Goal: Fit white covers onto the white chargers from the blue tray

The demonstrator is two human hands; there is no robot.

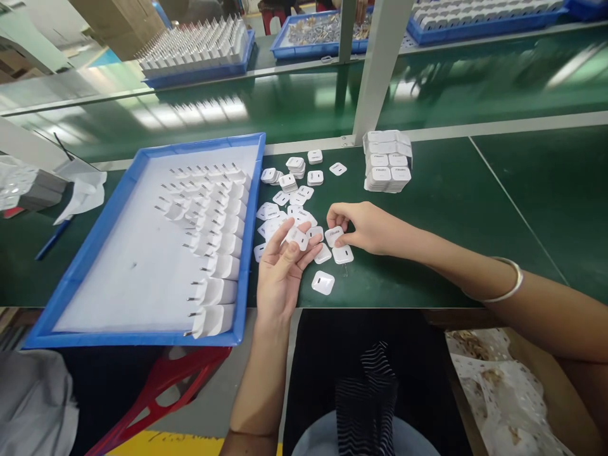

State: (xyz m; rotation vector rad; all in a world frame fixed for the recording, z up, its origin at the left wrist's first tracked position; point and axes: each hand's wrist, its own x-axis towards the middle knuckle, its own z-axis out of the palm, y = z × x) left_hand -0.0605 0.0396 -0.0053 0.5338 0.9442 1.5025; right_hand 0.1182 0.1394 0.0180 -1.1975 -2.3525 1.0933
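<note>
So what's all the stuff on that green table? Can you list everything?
Blue tray: one, blue with a white liner, left on the table.
Charger plugs: many, white, in rows in the blue tray.
Small square caps: many, white, scattered loose mid-table.
Stacked caps: one block, white, behind the loose ones.
Far trays: three, blue, filled with parts, on the far side of the bench.
Post: one, white, upright mid-bench.
Bracelet: one, pale, on the right wrist.
Left hand: holds a white cap at its fingertips.
Right hand: fingertips on a loose cap.
</note>
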